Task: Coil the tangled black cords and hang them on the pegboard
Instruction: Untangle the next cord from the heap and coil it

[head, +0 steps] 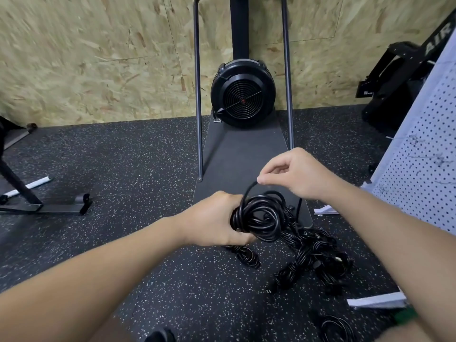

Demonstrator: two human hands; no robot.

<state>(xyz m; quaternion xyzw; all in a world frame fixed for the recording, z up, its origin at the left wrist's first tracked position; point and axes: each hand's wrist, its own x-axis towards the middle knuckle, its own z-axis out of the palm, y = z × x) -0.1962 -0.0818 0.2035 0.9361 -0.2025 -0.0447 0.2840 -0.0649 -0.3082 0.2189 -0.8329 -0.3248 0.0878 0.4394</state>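
My left hand (217, 218) grips a coil of black cord (261, 218) by its left side, held above the floor. My right hand (293, 174) pinches a loop of the same cord just above the coil. Below and to the right, a tangled pile of black cords (313, 257) lies on the speckled rubber floor. A smaller bundle of cord (246, 255) lies under my left hand. Another coil (338, 327) lies near the bottom edge. The white pegboard (424, 169) stands at the right, leaning.
A black fan machine (243, 92) on a dark base plate (241, 154) with two upright metal bars stands straight ahead against an OSB wall. Black equipment frames sit at far left (37, 206) and upper right (394, 77). White feet of the pegboard (375, 302) lie on the floor.
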